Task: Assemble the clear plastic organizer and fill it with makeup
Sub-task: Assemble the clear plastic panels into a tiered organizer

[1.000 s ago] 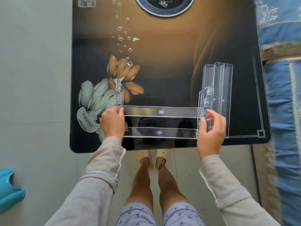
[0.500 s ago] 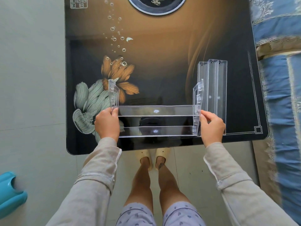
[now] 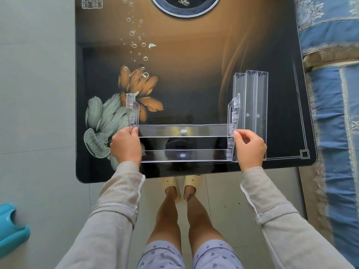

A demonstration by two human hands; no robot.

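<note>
A clear plastic organizer frame stands near the front edge of the dark table. It has two long clear shelves between a left side panel and a right side panel. My left hand grips the lower end of the left panel. My right hand pinches the right panel with thumb and fingers. Three loose clear shelf strips lie side by side on the table just right of the frame. No makeup is in view.
The glossy table top bears a flower print and a round inset at its far edge. A blue patterned bed cover runs along the right. A teal plastic object lies on the grey floor at lower left.
My right hand has shifted from the loose strips side onto the right side panel, which now stands straighter against the shelf ends. My left hand kept its hold.
</note>
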